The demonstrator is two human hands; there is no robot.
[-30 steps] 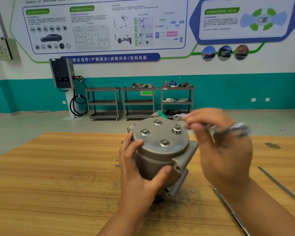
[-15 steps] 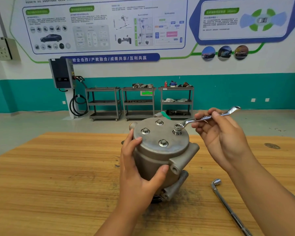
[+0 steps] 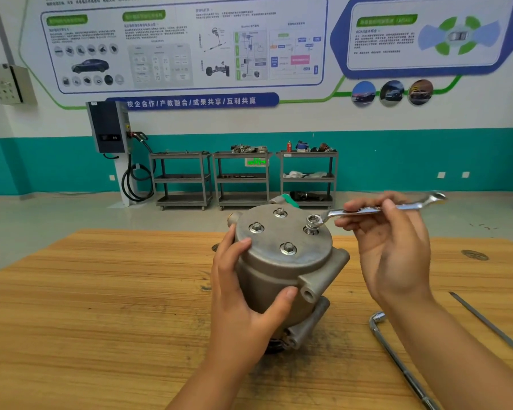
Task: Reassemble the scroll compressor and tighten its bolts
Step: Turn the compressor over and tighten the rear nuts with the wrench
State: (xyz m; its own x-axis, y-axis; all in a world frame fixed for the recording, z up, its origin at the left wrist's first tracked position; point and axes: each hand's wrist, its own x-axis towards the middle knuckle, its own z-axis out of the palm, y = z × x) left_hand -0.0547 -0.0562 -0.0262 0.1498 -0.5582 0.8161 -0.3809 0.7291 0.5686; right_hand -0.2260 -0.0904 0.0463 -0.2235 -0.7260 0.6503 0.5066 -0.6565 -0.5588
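Grey cast-metal scroll compressor [image 3: 279,276] upright at middle of wooden table [image 3: 101,291]; left hand [image 3: 243,306] curls fingers round housing. Right hand [image 3: 394,250] fingers pinch silver ring spanner [image 3: 367,210], ring seated on proud far-right steel bolt [image 3: 311,229]; handle's long axis runs toward table's right edge.

Bare worktop [image 3: 101,306] stretches left of the compressor [image 3: 274,270]; on its right an L-shaped wrench [image 3: 395,356] and a thin rod [image 3: 490,326] (both lying flat) obstruct passage.
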